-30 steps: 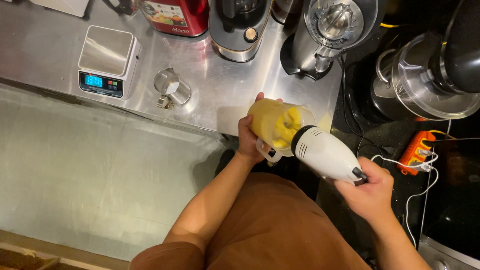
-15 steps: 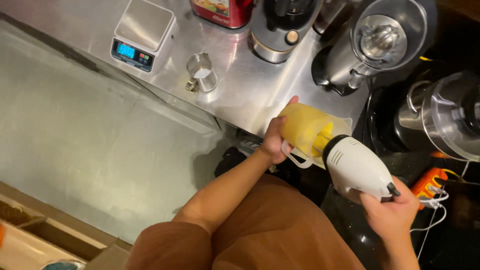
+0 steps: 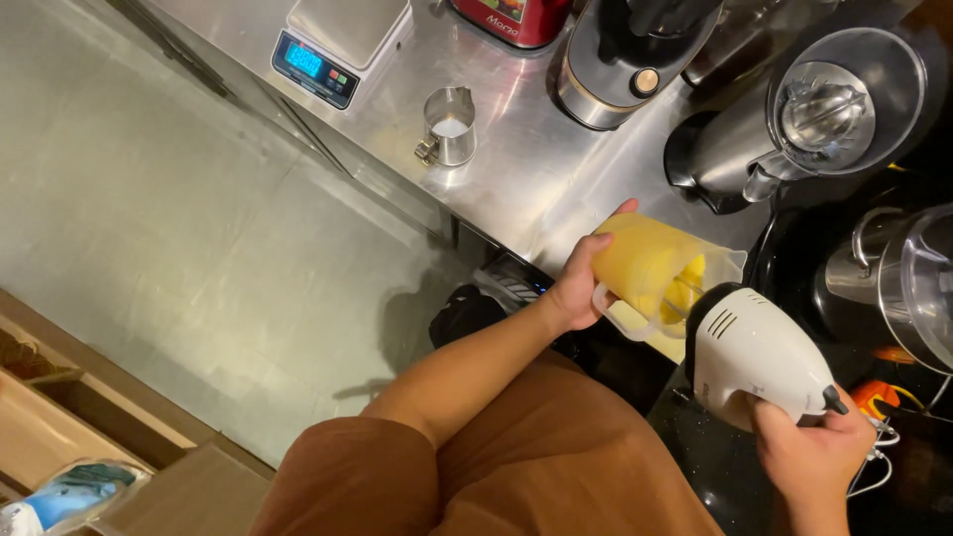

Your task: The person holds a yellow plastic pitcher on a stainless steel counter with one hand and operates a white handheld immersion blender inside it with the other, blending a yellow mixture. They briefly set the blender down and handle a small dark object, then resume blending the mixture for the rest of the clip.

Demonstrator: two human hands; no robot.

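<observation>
My left hand [image 3: 581, 278] grips the side of a clear plastic jug [image 3: 645, 263] filled with a yellow mixture, held tilted at the edge of the steel counter [image 3: 516, 169]. My right hand [image 3: 809, 452] holds a white electric hand mixer [image 3: 749, 352] by its rear handle. The mixer's beaters reach into the jug's mouth and are mostly hidden by the yellow mixture.
On the counter stand a small digital scale [image 3: 338, 45], a small steel pitcher [image 3: 449, 127], a red appliance [image 3: 511, 18], a dark blender base [image 3: 620, 69] and a steel juicer [image 3: 794, 124]. A clear-lidded container [image 3: 913, 288] sits at the right. Grey floor [image 3: 179, 228] lies at the left.
The view has shifted so the counter items sit further right and up. The jug and mixer stay together in my hands, with the jug tilted more toward the mixer.
</observation>
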